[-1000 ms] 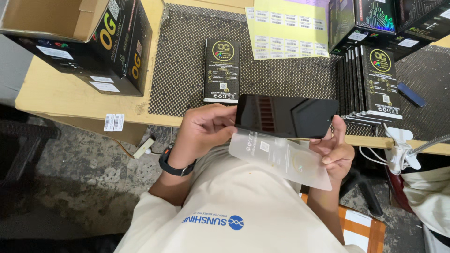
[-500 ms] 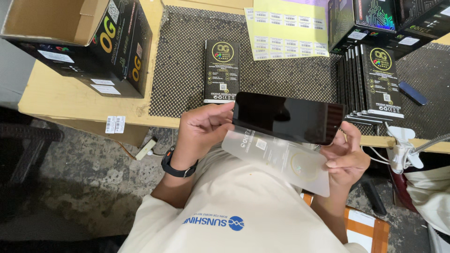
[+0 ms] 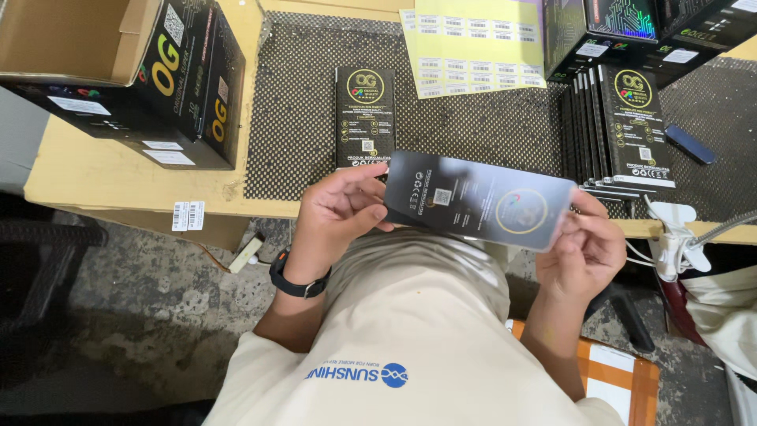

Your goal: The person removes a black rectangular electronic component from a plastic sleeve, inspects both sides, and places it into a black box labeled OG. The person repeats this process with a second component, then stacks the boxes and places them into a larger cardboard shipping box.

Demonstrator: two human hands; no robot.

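I hold a flat black packet in a clear plastic sleeve (image 3: 481,201) level over my lap, just in front of the table edge. My left hand (image 3: 341,214) grips its left end, thumb on top. My right hand (image 3: 587,248) pinches its right end. One matching black packet (image 3: 365,117) lies flat on the dotted black mat (image 3: 292,118) just beyond my left hand. A row of several such packets (image 3: 623,130) stands stacked on the mat to the right, beyond my right hand.
An open black carton (image 3: 134,75) sits at the table's left. Yellow label sheets (image 3: 477,43) lie at the back centre, with more black boxes (image 3: 623,31) at the back right. A white clamp (image 3: 670,233) grips the table edge on the right. A black chair (image 3: 39,268) stands at left.
The packet has been turned over between my hands: its plain dark side showed with the clear sleeve hanging below, and now the printed face is up inside the sleeve.
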